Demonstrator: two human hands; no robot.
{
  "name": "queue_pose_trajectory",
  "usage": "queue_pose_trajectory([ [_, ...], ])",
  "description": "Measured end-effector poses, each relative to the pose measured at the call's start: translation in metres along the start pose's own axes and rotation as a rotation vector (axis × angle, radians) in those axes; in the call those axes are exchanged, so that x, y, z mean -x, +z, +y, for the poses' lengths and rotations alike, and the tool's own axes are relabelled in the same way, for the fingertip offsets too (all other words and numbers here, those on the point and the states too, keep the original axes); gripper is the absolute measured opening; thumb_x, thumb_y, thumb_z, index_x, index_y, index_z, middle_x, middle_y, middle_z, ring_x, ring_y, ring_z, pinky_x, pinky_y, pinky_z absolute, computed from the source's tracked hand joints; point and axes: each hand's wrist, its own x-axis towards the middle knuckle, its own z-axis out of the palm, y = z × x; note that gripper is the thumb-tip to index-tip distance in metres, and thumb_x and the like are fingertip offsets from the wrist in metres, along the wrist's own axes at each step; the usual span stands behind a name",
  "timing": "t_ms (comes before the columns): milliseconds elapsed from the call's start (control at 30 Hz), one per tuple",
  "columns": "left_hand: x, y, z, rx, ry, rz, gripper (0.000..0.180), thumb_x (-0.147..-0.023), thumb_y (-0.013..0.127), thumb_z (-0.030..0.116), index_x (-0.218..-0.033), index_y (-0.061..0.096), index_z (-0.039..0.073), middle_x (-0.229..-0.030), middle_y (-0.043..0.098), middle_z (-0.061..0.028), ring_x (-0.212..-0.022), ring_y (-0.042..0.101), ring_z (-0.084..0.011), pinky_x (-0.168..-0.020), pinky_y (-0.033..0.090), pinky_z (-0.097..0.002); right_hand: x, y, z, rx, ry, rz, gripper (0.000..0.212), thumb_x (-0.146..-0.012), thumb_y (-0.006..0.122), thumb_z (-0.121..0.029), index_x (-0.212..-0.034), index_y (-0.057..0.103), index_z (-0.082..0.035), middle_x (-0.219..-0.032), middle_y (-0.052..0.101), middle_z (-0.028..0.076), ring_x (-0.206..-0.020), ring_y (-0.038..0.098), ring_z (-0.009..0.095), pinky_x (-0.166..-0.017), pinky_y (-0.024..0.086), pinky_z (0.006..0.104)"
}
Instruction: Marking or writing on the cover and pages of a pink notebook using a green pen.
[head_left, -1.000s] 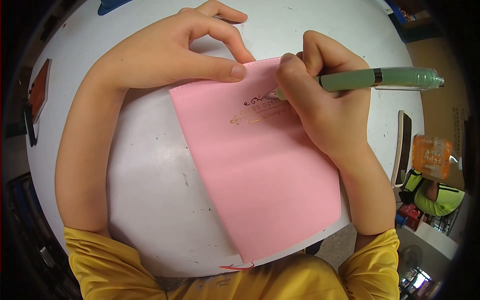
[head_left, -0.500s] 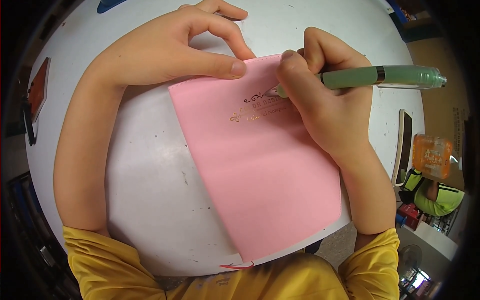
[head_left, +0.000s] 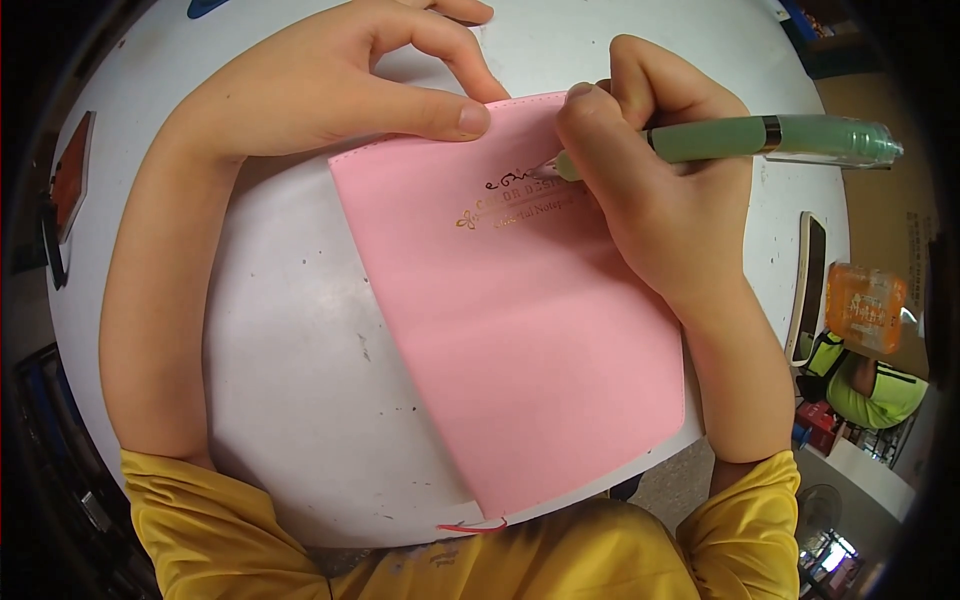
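A pink notebook (head_left: 530, 340) lies aslant in front of me, its cover stitched along the edge and printed with small gold lettering and an ornament. My right hand (head_left: 670, 170) grips a pen (head_left: 720, 138) with a translucent green barrel, its tip touching the cover just above the gold print. A dark curly line (head_left: 508, 180) runs left from the tip. At the notebook's far edge rests my left hand (head_left: 400, 80), thumb lying on the cover, index finger reaching to the edge, fingers spread. From the notebook's near corner sticks out a red ribbon (head_left: 472, 527).
The notebook lies on a white table (head_left: 300, 330) with dark specks. A phone-like flat object (head_left: 806, 290) is at the right edge, a reddish-brown flat item (head_left: 75, 180) at the left. Beyond the right edge are an orange package (head_left: 866, 308) and a person in bright yellow-green (head_left: 880, 395).
The pen tip has moved a little to the right, and the dark curly line is longer. Both hands and the notebook's far edge sit slightly higher in view.
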Motion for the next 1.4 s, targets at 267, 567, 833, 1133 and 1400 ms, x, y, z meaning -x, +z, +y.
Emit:
queue_pose_trajectory([
  [267, -0.0008, -0.0001, 0.0006, -0.041, 0.024, 0.002, 0.025, -0.078, 0.076, 0.033, -0.098, 0.072, 0.018, -0.141, 0.034, -0.0279, -0.132, 0.026, -0.0497, -0.1, 0.022, -0.0643, 0.0005, -0.0005, -0.0053, -0.043, 0.091, 0.019, 0.029, -0.079, 0.053, -0.001, -0.061, 0.032, -0.012, -0.053, 0.038, -0.005, -0.05, 0.032, 0.005, -0.049, 0.03, 0.0169],
  [567, 0.0006, 0.0002, 0.0018, -0.039, 0.0, 0.005, 0.025, -0.078, 0.076, 0.031, -0.098, 0.072, 0.018, -0.141, 0.034, -0.0278, -0.132, 0.026, -0.0495, -0.101, 0.022, -0.0636, 0.0007, 0.0013, 0.0, 0.01, 0.002, 0.015, 0.029, -0.079, 0.052, 0.0, -0.062, 0.032, -0.012, -0.052, 0.039, -0.004, -0.049, 0.031, 0.005, -0.048, 0.029, 0.0168],
  [833, -0.001, -0.0002, 0.0066, 0.025, -0.083, -0.023, 0.025, -0.077, 0.076, 0.031, -0.098, 0.072, 0.017, -0.141, 0.034, -0.0276, -0.132, 0.027, -0.0487, -0.101, 0.022, -0.0625, -0.0003, 0.0007, -0.0021, -0.025, 0.069, 0.03, 0.029, -0.079, 0.051, 0.001, -0.062, 0.031, -0.012, -0.053, 0.038, -0.004, -0.049, 0.03, 0.005, -0.048, 0.029, 0.017],
  [1133, 0.0001, -0.0012, 0.0002, -0.068, 0.024, 0.008, 0.025, -0.078, 0.075, 0.035, -0.098, 0.072, 0.018, -0.142, 0.034, -0.0271, -0.133, 0.026, -0.0484, -0.102, 0.022, -0.0624, 0.0005, 0.0, -0.0008, 0.007, 0.041, 0.02, 0.028, -0.079, 0.05, 0.001, -0.063, 0.031, -0.012, -0.053, 0.038, -0.004, -0.051, 0.03, 0.006, -0.049, 0.029, 0.0176],
  [1400, 0.0004, -0.0033, 0.0025, -0.094, 0.004, -0.012, 0.027, -0.079, 0.074, 0.037, -0.099, 0.072, 0.019, -0.142, 0.034, -0.0271, -0.133, 0.025, -0.0488, -0.101, 0.022, -0.0633, 0.0, -0.0005, 0.0004, -0.046, 0.046, 0.006, 0.026, -0.079, 0.049, 0.002, -0.064, 0.032, -0.011, -0.055, 0.039, -0.004, -0.052, 0.031, 0.006, -0.05, 0.029, 0.0181],
])
